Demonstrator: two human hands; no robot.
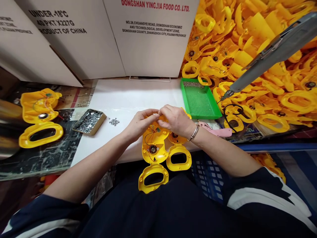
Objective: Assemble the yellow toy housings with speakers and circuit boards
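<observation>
My left hand and my right hand meet over the top end of a yellow plastic shell. The fingers of both are closed in a pinch, and whatever lies between the fingertips is hidden. Thin wires, a small circuit board and a round dark speaker show inside this shell. Its oval ring end points towards my body. Beside it on the right lies a second yellow shell, partly covered by my right hand.
Left of my hands are a box of small metal parts, a loose pile and another yellow shell. A green tray, a hanging electric screwdriver and heaped yellow shells are right. Cartons stand behind.
</observation>
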